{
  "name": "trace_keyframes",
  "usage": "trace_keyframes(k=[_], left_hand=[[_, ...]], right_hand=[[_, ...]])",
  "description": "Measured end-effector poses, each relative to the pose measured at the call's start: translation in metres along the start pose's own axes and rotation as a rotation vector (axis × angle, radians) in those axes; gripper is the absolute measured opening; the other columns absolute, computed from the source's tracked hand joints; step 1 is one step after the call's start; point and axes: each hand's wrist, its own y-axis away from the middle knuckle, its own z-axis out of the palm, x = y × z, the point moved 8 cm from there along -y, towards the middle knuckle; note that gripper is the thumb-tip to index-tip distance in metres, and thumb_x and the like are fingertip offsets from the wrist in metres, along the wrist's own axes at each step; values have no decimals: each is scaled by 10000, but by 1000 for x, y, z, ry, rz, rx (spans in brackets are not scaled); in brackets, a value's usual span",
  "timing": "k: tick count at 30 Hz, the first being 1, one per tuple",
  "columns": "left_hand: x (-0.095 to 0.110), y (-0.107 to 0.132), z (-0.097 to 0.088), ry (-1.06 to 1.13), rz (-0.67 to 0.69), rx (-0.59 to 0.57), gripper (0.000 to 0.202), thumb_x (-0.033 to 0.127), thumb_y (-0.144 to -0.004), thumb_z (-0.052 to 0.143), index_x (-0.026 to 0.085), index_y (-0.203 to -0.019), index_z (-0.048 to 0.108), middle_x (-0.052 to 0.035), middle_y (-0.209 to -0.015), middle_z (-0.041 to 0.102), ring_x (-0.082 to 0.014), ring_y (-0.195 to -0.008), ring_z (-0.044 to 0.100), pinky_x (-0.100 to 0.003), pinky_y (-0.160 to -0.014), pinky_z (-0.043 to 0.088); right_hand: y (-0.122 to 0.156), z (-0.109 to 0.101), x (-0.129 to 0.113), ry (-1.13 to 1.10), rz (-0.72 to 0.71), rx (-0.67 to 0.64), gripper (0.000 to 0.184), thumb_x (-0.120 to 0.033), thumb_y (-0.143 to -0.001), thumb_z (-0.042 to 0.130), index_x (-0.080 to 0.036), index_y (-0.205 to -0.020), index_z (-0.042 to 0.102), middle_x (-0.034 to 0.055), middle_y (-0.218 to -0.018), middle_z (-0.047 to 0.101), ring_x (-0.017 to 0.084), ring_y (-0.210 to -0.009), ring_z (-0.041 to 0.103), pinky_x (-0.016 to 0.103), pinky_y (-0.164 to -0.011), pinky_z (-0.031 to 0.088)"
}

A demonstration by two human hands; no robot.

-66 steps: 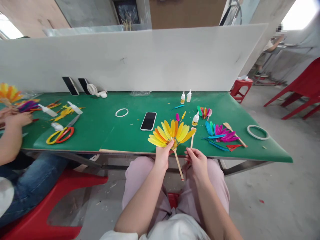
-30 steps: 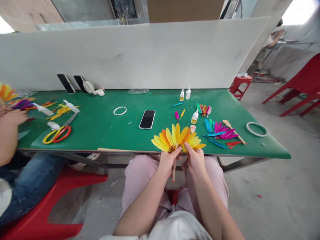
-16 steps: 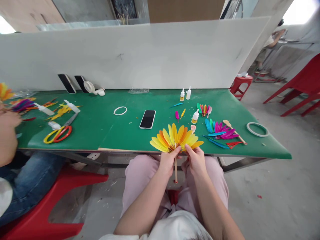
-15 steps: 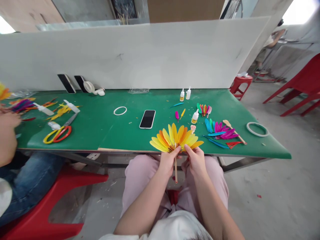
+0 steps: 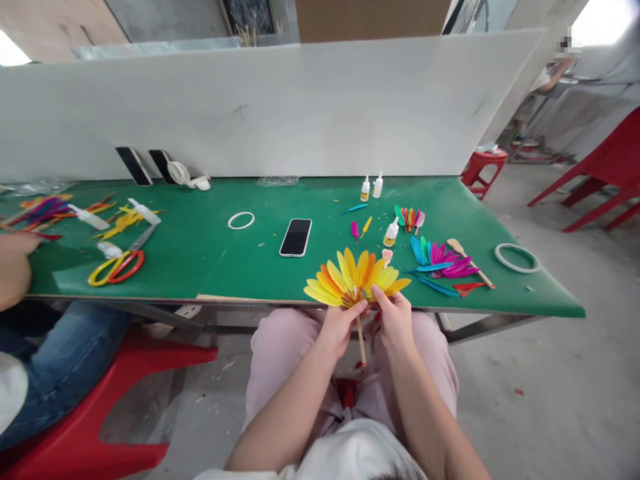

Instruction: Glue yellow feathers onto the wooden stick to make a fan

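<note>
A feather fan [image 5: 350, 275] of yellow and orange feathers on a thin wooden handle is held over my lap at the table's front edge. My left hand [image 5: 343, 325] is closed on its base, thumb across the point where feathers meet handle. On the fan's right side, my right hand [image 5: 394, 312] pinches the lower feathers between thumb and fingers. The fingers behind the fan are hidden. Just beyond it stands a small glue bottle [image 5: 391, 233]. Blue and magenta feathers [image 5: 443, 260] lie to the right, beside a wooden stick [image 5: 470, 262].
On the green table [image 5: 220, 260] lie a phone [image 5: 295, 238], a white ring [image 5: 241, 221], a larger ring [image 5: 517, 259] and scissors [image 5: 123, 261]. Two more glue bottles [image 5: 365, 189] stand farther back. A white panel [image 5: 250, 113] rises behind. A co-worker's arm [image 5: 14, 267] is at the left.
The fan has shifted slightly right and its handle now slants more. My right thumb has moved a little higher on the feathers. The co-worker's raised feathers at the left have gone lower.
</note>
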Motion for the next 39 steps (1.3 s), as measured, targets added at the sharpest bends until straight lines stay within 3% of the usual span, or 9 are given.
trace_keyframes(k=[8, 13, 19, 25, 31, 39], left_hand=[[-3, -2, -9, 41, -3, 56, 317, 151, -543, 782, 99, -829, 657, -31, -770, 673, -87, -625, 616, -200, -640, 526], [9, -4, -9, 93, 23, 96, 263, 156, -544, 780, 78, -762, 655, -35, -713, 665, -85, -616, 619, -167, -611, 519], [24, -7, -12, 67, 94, 121, 239, 158, -577, 766, 91, -777, 654, -30, -732, 670, -96, -677, 637, -182, -688, 520], [24, -14, -12, -28, 122, 82, 352, 375, -696, 679, 75, -876, 643, -109, -818, 691, -184, -779, 664, -264, -698, 518], [24, -18, -19, -76, 161, 158, 337, 363, -682, 688, 86, -867, 641, -102, -787, 697, -193, -769, 670, -244, -650, 497], [23, -14, -13, -105, 166, 112, 437, 474, -697, 643, 79, -882, 620, -114, -784, 695, -216, -800, 662, -270, -659, 488]], right_hand=[[5, 9, 1, -2, -5, -90, 422, -428, -613, 693, -181, -938, 585, 43, -932, 665, 173, -793, 621, 280, -659, 506], [23, 16, 19, 131, 111, -222, 347, -449, -662, 650, -182, -878, 597, 6, -757, 649, 105, -603, 580, 214, -532, 473], [40, 25, 37, 274, 228, -388, 331, -448, -607, 690, -145, -726, 634, 24, -604, 640, 137, -491, 579, 253, -475, 477], [39, 25, 34, 331, 192, -361, 328, -470, -621, 673, -154, -691, 620, 9, -554, 631, 131, -454, 571, 237, -456, 462], [42, 28, 32, 359, 149, -355, 328, -472, -629, 664, -150, -671, 617, 17, -551, 631, 133, -458, 570, 239, -464, 464], [42, 27, 32, 365, 135, -341, 352, -494, -632, 649, -147, -675, 608, 23, -559, 627, 135, -457, 569, 237, -434, 463]])
